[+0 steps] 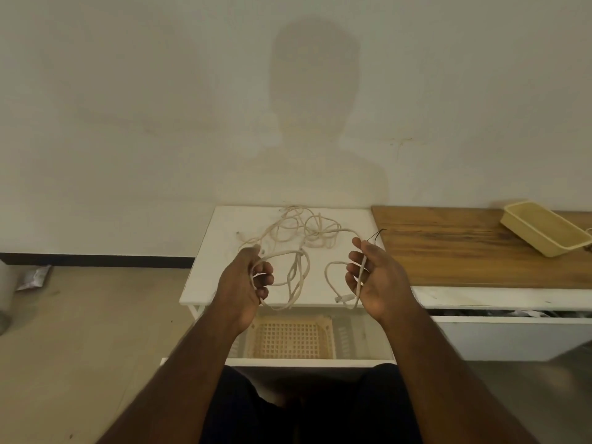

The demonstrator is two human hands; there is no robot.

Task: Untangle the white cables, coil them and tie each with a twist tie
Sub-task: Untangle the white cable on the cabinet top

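left hand (246, 283): nearest the lens, fingers curled round a few loose loops of white cable, loops drooping off the near edge of the white table (205, 283)
right hand (373, 277): palm up, fingers loosely bent with one strand running down across them, thumb side looks to be pinching it near the top; plug end (342, 298) dangling just below the fingertips
white cables (304, 232): main tangle on the table, beyond both sets of fingers and roughly between them, sprawled mostly side to side
link: one strand arcs from the tangle's right side straight to the right fingers, so right hand looks nearer the free run; probably pull that end toward the body
twist tie (378, 233): thin dark wire just past the right fingertips, likely this, hard to tell
basket (291, 339): under the table, below the hands
tray (544, 232): well off to the right on the wooden top (464, 251)
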